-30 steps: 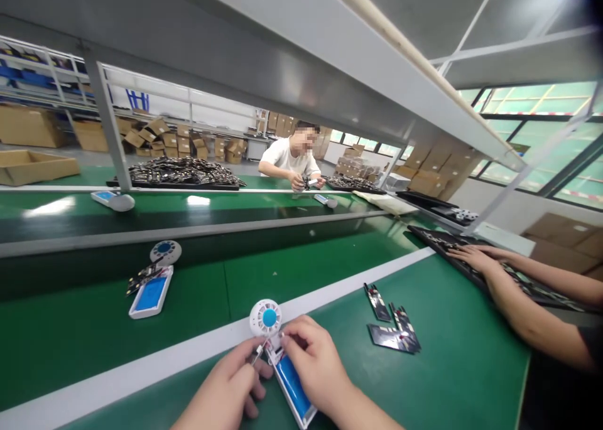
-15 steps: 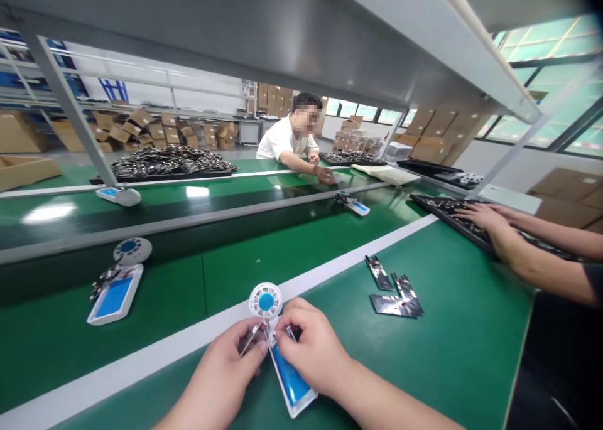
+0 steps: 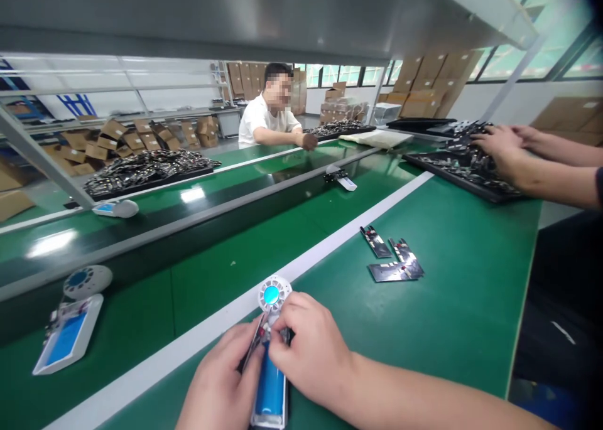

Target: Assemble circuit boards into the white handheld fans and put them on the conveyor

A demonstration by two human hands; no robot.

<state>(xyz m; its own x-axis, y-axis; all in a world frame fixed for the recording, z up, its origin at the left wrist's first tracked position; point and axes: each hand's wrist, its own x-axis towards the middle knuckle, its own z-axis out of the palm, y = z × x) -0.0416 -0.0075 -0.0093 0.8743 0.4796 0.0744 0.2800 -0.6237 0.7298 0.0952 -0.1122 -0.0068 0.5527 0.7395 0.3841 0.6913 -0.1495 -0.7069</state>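
Note:
An open handheld fan casing (image 3: 272, 389) with a round white head and a blue battery lies in front of me, its handle towards me. My left hand (image 3: 223, 376) is closed around a thin dark circuit board (image 3: 254, 341) at the casing's left side. Small wires and parts show at the neck between the hands. My right hand (image 3: 313, 339) is closed in a pinch at the neck; what its fingertips hold is hidden. Several loose circuit boards (image 3: 396, 272) lie on the green bench to the right of my hands.
Another open fan casing (image 3: 70, 336) lies on the green belt at left, with further ones beyond. A co-worker's hands (image 3: 504, 147) are over a black tray (image 3: 490, 194) of boards at right. Across the belt sits a person (image 3: 271, 119). A grey shelf (image 3: 235, 16) hangs overhead.
The view has shifted. The casing in front of me has turned straighter, and the belt casing at left appears nearer. The co-worker's hands have risen with boards; the far person's arm has drawn back.

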